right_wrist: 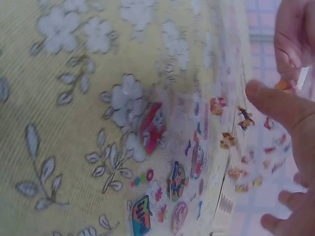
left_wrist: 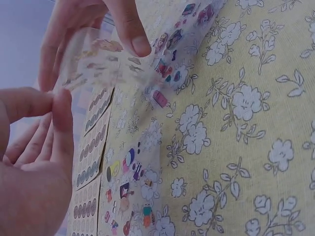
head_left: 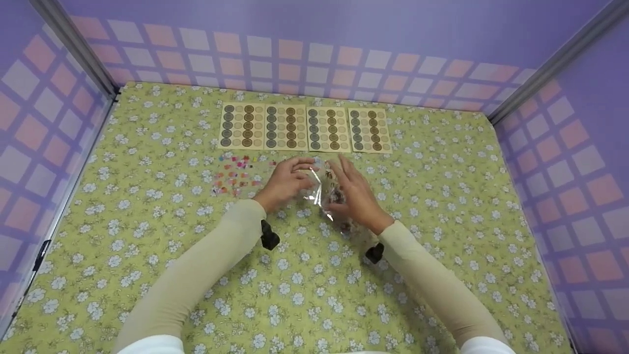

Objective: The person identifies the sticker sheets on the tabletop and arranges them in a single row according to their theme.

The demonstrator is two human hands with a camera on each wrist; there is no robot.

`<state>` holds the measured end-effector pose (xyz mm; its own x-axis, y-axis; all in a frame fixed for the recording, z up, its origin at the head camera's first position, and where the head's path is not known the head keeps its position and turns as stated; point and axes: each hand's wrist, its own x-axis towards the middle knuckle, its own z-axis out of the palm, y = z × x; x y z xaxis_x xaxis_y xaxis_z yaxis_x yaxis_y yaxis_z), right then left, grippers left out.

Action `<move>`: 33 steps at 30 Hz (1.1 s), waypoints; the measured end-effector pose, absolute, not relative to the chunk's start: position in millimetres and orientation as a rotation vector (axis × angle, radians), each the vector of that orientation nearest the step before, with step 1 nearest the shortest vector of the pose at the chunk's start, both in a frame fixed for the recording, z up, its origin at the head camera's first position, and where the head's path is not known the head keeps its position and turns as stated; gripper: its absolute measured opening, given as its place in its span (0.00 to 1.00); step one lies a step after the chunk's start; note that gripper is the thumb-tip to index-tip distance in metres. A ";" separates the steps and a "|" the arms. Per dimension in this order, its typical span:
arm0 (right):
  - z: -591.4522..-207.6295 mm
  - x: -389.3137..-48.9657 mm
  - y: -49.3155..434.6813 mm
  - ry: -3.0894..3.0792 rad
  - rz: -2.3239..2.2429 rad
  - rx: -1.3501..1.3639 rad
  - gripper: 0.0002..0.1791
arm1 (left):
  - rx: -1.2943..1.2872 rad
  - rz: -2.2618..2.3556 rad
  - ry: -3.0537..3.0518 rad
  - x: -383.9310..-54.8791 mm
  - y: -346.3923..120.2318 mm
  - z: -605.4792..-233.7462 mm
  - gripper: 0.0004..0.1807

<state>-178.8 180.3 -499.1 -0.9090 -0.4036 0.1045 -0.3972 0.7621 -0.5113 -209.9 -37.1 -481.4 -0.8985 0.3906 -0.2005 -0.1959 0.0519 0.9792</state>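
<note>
In the head view my left hand (head_left: 286,183) and right hand (head_left: 359,197) face each other over the middle of the table. The left thumb and forefinger pinch the edge of a clear sticker sheet (left_wrist: 96,66), which stands raised and bent between the hands. My right hand has its fingers spread around this sheet; its thumb (left_wrist: 133,34) is in front of it, and firm contact is hard to make out. Below the right hand lies another clear sheet with colourful cartoon stickers (right_wrist: 174,182), partly covered in the head view.
Left of the hands a clear sheet of small bright stickers (head_left: 236,179) lies flat. Behind it, several cream sheets with rows of brown and grey round stickers (head_left: 287,127) form a row. A flowered yellow cloth (head_left: 442,206) covers the table, with purple checked walls (head_left: 314,64) around it.
</note>
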 end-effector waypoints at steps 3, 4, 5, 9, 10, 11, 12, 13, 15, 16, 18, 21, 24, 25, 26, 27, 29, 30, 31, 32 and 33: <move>-499.3 -181.5 184.6 2.702 -1.155 -0.419 0.62 | 0.201 1.910 1.970 -210.6 -38.5 -481.0 0.27; -499.8 -182.8 186.1 2.606 -1.271 -0.331 0.61 | 0.206 1.917 1.977 -210.9 -39.0 -480.7 0.27; -499.8 -184.1 187.5 2.514 -1.372 -0.243 0.59 | 0.212 1.927 1.978 -211.4 -39.5 -480.6 0.26; -500.1 -190.5 191.5 2.160 -1.768 0.082 0.47 | 0.237 1.999 1.940 -213.0 -39.8 -480.5 0.27; -499.9 -191.6 192.1 2.089 -1.840 0.153 0.44 | 0.240 2.016 1.930 -213.3 -39.5 -480.8 0.28; -499.6 -192.8 192.7 2.038 -1.892 0.206 0.42 | 0.244 2.033 1.921 -213.5 -39.2 -481.1 0.27; -499.5 -193.8 193.0 1.989 -1.939 0.254 0.41 | 0.246 2.050 1.911 -213.6 -39.0 -481.2 0.27; -499.4 -194.5 193.2 1.955 -1.969 0.298 0.39 | 0.249 2.063 1.905 -213.7 -38.6 -481.5 0.27; -499.5 -195.7 193.7 1.910 -2.009 0.348 0.36 | 0.246 2.074 1.914 -213.7 -37.6 -481.6 0.27; -500.0 -196.3 194.2 1.899 -2.030 0.360 0.33 | 0.240 2.074 1.923 -213.5 -36.9 -481.5 0.27; -500.6 -197.5 194.7 1.905 -2.087 0.371 0.28 | 0.230 2.058 1.954 -213.1 -35.7 -481.4 0.27; -501.2 -200.0 197.2 2.025 -2.096 0.363 0.21 | 0.230 1.987 2.011 -211.2 -34.2 -481.5 0.27; -501.8 -203.9 202.2 2.178 -2.020 0.368 0.18 | 0.245 1.882 2.040 -208.8 -33.5 -481.9 0.26; -502.2 -205.7 204.2 2.201 -1.997 0.381 0.17 | 0.245 1.849 2.036 -208.0 -33.0 -482.2 0.26; -503.1 -207.4 206.2 2.214 -1.984 0.388 0.17 | 0.243 1.814 2.036 -207.3 -32.5 -482.4 0.26; -503.3 -209.0 208.2 2.228 -1.962 0.399 0.17 | 0.235 1.785 2.033 -206.9 -31.9 -483.0 0.25; -503.5 -211.7 211.3 2.249 -1.931 0.420 0.16 | 0.229 1.706 2.067 -205.8 -31.3 -484.4 0.25; -503.8 -213.0 212.6 2.255 -1.925 0.429 0.16 | 0.238 1.665 2.095 -205.4 -30.5 -485.0 0.24; -503.9 -214.1 213.9 2.266 -1.914 0.429 0.16 | 0.262 1.626 2.129 -204.9 -29.7 -485.8 0.24; -504.4 -215.3 215.3 2.279 -1.904 0.420 0.16 | 0.292 1.578 2.173 -204.2 -28.8 -486.1 0.24; -504.7 -216.4 216.5 2.292 -1.894 0.419 0.16 | 0.332 1.524 2.222 -203.6 -27.7 -486.5 0.24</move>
<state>-216.4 216.5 -504.7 -0.9516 0.1247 -0.2810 0.2995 0.1695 -0.9389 -203.6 -27.7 -486.5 -0.8819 0.4232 -0.2078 -0.0413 0.3696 0.9283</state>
